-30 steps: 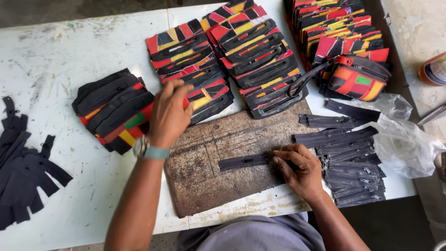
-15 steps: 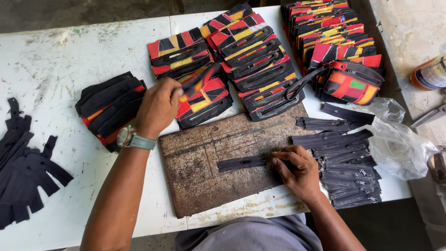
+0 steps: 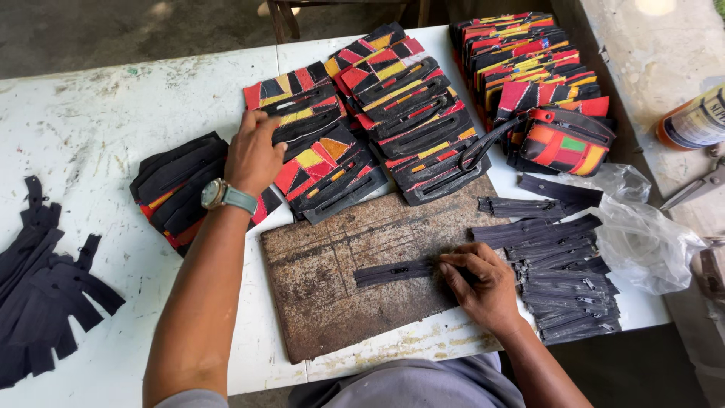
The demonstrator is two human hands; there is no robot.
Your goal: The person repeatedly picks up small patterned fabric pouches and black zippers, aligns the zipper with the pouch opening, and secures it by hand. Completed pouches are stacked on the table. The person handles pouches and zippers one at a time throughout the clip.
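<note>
Zipper (image 3: 396,270) lies pinned flat under right grip (image 3: 483,285); left grip (image 3: 253,155) clasps patchwork panel (image 3: 321,162)

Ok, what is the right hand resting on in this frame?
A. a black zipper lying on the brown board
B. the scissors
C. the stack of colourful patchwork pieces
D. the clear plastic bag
A: the right hand presses its fingertips on a black zipper laid flat across the brown board.

Soft, even daylight lit the white table (image 3: 113,113) brightly, with mild glare toward its far edge. Shadows were faint. The picture was sharp, edges slightly bowed outward.
</note>
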